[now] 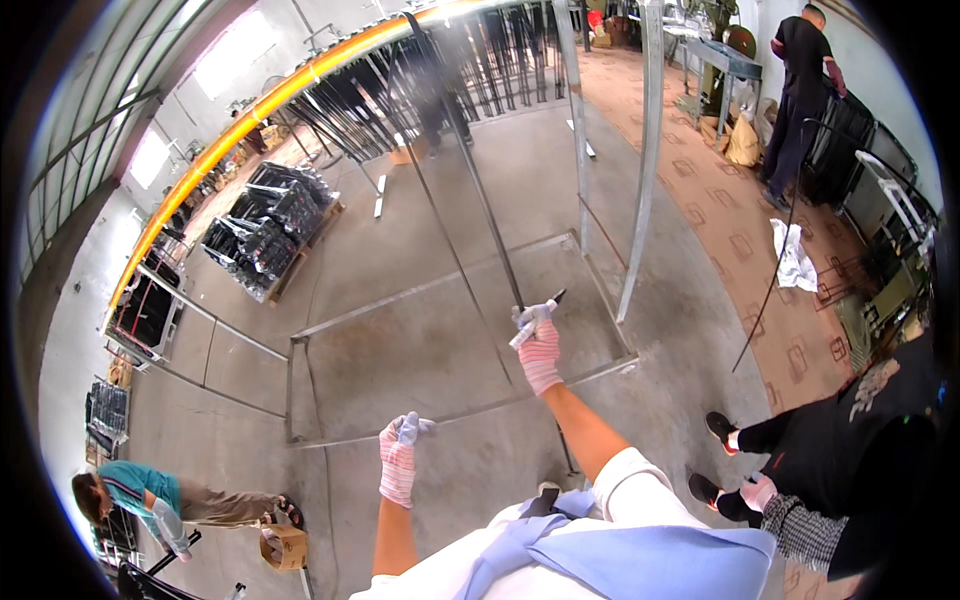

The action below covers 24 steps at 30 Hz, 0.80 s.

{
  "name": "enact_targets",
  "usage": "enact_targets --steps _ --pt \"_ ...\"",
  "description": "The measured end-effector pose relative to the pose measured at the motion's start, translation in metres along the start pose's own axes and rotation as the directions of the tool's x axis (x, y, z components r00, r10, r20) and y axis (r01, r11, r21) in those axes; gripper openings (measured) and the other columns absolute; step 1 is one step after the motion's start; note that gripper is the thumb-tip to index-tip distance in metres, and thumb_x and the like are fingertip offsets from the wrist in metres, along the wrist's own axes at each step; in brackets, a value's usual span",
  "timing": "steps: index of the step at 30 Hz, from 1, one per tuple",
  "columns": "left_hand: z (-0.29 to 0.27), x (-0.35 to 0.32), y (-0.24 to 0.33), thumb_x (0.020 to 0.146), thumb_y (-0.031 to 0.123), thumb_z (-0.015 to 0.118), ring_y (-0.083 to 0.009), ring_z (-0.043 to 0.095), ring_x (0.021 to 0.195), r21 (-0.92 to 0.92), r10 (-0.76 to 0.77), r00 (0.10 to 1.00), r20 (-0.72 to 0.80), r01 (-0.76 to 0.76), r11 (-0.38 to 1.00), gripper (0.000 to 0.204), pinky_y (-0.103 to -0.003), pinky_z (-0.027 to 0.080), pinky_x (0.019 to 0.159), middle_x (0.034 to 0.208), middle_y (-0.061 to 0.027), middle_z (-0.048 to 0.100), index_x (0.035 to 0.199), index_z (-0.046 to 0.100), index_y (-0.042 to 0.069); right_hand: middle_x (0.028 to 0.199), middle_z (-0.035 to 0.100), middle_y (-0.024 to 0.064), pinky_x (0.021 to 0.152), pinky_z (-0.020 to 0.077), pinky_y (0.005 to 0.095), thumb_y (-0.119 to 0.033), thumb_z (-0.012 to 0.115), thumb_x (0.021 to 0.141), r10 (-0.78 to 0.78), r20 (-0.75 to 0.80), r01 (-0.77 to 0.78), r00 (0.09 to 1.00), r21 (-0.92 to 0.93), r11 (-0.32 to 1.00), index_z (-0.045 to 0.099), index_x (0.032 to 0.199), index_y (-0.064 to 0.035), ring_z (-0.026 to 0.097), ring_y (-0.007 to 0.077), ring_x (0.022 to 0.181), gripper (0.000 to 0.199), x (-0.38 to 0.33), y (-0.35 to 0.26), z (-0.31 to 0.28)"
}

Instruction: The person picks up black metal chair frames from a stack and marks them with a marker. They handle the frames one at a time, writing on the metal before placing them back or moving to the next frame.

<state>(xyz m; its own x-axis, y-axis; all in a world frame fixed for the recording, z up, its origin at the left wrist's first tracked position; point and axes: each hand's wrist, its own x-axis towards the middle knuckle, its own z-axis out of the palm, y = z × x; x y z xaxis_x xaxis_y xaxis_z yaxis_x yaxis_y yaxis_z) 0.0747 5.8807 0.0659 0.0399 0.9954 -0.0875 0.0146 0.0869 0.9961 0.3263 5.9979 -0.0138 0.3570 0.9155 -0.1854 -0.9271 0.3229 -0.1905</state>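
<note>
White tool [521, 336] held beside a long dark rod [493, 225]

The right grip [537, 338] is closed around the white tool — its dark tip is pointed up and to the right. The dark rod is met at the same gloved fingers, but whether it is gripped too cannot be told. The left grip [399, 447] is held lower down, with its fingers curled, near the low bar of a grey metal frame [400, 298]; whether anything is pinched there cannot be told. Past the frame, many black rods [350, 110] are lined up under a big yellow bar [335, 60]. On the left, black parts [270, 225] are piled on a wooden pallet [303, 253]. Lower down, a cardboard box [292, 548] is set by the feet of a person in a teal shirt [135, 485].
</note>
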Motion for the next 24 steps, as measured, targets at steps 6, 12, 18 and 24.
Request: enact_targets --steps 6,12,18,24 --pt "0.006 -0.019 -0.028 0.084 0.021 0.051 -0.0202 0.060 0.078 -0.168 -0.029 0.997 -0.069 0.017 0.986 0.026 -0.032 0.047 0.075 0.078 -0.0113 0.063 0.092 0.058 -0.003 0.081 0.058 0.0128 0.073 0.0461 0.0353 -0.017 0.054 0.073 -0.296 0.534 0.408 0.792 -0.824 -0.394 0.055 0.082 -0.0042 0.056 0.0280 0.080 0.016 -0.017 0.008 -0.020" --pt "-0.013 0.000 -0.032 0.085 0.024 0.049 -0.0148 0.058 0.075 -0.071 0.023 0.999 -0.033 -0.025 0.997 0.027 -0.025 0.046 0.069 0.082 -0.0081 0.062 0.085 0.061 -0.001 0.092 0.058 0.0140 0.076 0.0457 0.0365 -0.016 0.057 0.073 -0.226 0.598 0.530 0.769 -0.795 -0.296 0.054 0.101 -0.0079 0.056 0.0314 0.089 0.030 -0.030 0.008 0.041" --pt "0.040 0.038 0.057 0.086 0.015 0.049 -0.0109 0.055 0.079 0.012 0.285 0.957 0.053 -0.286 0.958 0.023 -0.022 0.042 0.073 0.085 -0.0060 0.062 0.094 0.061 -0.003 0.064 0.049 0.0038 0.064 0.0450 0.0315 0.001 0.057 0.070 -0.227 0.718 0.752 0.658 -0.645 0.139 0.048 0.084 -0.0092 0.057 0.0227 0.073 0.019 -0.023 -0.035 0.071" --pt "0.077 0.125 0.149 0.083 0.009 0.051 -0.0162 0.056 0.090 -0.001 0.610 0.792 0.008 -0.610 0.792 0.026 -0.025 0.042 0.085 0.099 -0.0107 0.060 0.103 0.056 -0.007 0.102 0.059 0.0180 0.067 0.0454 0.0345 0.001 0.060 0.061 -0.219 0.932 0.929 0.289 -0.328 -0.171 0.046 0.079 -0.0104 0.057 0.0322 0.084 0.026 -0.013 -0.065 0.142"
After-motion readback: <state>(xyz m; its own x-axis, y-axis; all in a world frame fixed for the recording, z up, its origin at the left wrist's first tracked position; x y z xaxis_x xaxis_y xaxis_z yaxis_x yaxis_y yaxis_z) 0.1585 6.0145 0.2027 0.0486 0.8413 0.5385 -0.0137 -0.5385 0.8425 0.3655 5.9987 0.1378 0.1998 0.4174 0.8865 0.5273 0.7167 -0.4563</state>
